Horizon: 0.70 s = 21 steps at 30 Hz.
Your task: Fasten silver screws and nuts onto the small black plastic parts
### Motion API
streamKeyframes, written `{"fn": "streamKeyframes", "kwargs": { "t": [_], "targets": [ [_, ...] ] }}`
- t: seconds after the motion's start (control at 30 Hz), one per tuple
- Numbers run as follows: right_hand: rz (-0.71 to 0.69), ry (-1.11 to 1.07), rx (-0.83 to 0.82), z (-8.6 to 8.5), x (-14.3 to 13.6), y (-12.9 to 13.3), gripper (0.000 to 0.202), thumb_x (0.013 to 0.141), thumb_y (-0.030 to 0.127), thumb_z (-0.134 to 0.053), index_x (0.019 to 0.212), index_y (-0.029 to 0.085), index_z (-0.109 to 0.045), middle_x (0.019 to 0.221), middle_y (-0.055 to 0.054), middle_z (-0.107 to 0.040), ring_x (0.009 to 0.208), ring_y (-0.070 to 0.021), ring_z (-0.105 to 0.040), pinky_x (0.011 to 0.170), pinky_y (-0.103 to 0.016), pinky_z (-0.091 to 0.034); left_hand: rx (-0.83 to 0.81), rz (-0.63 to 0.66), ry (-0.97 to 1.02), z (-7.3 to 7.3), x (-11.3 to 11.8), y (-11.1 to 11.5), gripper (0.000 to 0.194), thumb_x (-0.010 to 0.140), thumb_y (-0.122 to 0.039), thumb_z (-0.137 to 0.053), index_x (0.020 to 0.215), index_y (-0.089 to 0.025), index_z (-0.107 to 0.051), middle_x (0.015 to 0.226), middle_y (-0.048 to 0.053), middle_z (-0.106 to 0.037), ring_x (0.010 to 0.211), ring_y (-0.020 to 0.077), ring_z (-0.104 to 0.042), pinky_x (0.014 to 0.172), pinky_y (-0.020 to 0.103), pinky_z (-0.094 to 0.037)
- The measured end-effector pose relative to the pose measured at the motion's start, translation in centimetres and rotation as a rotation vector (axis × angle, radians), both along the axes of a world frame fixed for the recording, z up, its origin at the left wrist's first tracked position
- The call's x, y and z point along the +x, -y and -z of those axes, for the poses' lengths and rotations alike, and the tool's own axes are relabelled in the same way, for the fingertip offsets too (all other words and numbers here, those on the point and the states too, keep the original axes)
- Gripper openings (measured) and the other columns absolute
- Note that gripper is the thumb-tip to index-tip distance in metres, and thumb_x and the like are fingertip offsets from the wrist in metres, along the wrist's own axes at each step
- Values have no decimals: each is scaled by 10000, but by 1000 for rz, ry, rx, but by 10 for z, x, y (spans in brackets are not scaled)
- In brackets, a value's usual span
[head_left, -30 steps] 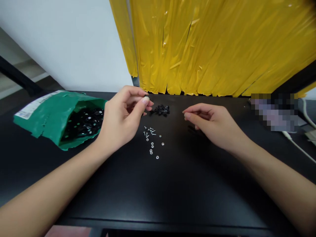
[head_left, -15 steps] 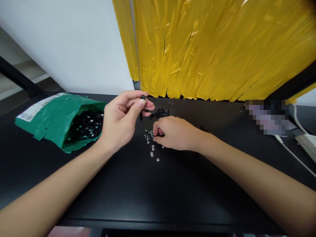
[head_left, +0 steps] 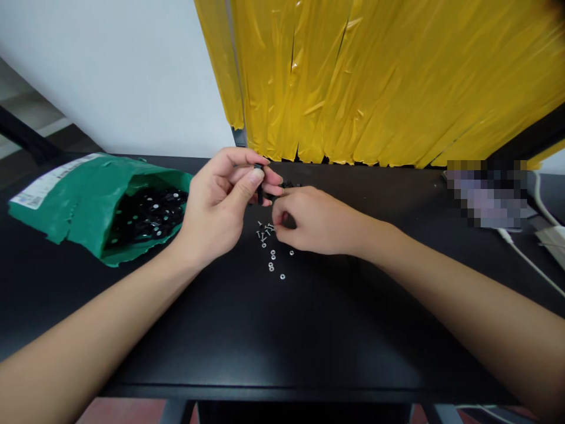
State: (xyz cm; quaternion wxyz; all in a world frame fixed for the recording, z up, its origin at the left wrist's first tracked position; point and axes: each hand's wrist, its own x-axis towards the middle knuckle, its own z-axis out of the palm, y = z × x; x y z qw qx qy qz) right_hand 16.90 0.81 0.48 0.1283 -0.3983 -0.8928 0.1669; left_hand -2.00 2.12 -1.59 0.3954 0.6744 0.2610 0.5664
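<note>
Between thumb and fingers, my left hand pinches a small black plastic part, held upright above the table. My right hand is lowered to the tabletop beside the loose silver screws, its thumb and index finger curled together. Whether anything sits in that pinch is hidden. Several small silver nuts or washers lie scattered just nearer to me than the screws. Behind my right hand, a pile of small black parts shows only in part.
A torn green bag full of black pieces lies open on the left. The black table ends at a front edge near me. Yellow plastic sheeting hangs behind. At right are a blurred-out object and a white cable.
The camera view has tilted slightly, so the table contents appear higher. My left hand has turned the black part a little, showing more of it. My right hand stays by the screws.
</note>
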Motion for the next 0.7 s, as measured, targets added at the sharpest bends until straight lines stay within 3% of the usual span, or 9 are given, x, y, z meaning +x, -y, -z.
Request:
{"fn": "streamKeyframes", "kwargs": {
  "t": [0.1, 0.23, 0.4, 0.53, 0.63, 0.7],
  "targets": [
    [55, -150, 40, -3, 20, 8, 89, 841, 166, -662, 810, 190, -742, 789, -4, -732, 700, -138, -635, 697, -282, -436, 3, 9, -15, -1, 2, 4, 79, 983, -260, -693, 1051, -227, -667, 940, 35, -791, 791, 155, -776, 666, 283, -639],
    [223, -309, 15, -3, 44, 28, 88, 854, 175, -719, 786, 218, -753, 673, 40, -708, 598, -122, -622, 655, -284, -456, 91, -11, -182, -2, 3, 16, 119, 1020, -182, -623, 1095, -267, -658, 964, 7, -790, 820, 146, -779, 731, 287, -648],
    [342, -588, -121, 6, 56, 42, 195, 960, 277, -709, 1132, 243, -796, 880, -13, -764, 716, -158, -659, 663, -302, -508, 500, -10, -610, 2, 2, 24, 193, 1030, -120, -575, 1172, -231, -644, 1067, 3, -787, 940, 127, -771, 876, 252, -604],
    [414, -760, -232, 11, 55, 44, 108, 966, 263, -722, 998, 236, -822, 791, 3, -718, 679, -125, -642, 642, -261, -529, 576, -2, -840, 7, 0, 23, 204, 1074, -180, -499, 1211, -226, -642, 1073, 5, -784, 888, 129, -761, 794, 234, -567],
    [430, -940, -334, 12, 53, 45, 63, 916, 273, -799, 962, 233, -813, 831, 11, -734, 688, -105, -654, 659, -234, -557, 565, -18, -886, 9, -2, 22, 214, 1078, -216, -506, 1254, -246, -624, 1056, -2, -787, 854, 132, -764, 733, 225, -547],
    [416, -1056, -401, 13, 52, 46, 102, 865, 276, -859, 947, 241, -809, 884, 11, -755, 730, -104, -679, 692, -225, -574, 603, -6, -881, 10, -3, 22, 218, 1067, -199, -524, 1259, -247, -617, 1069, 5, -787, 889, 138, -766, 772, 225, -559]
  ]
}}
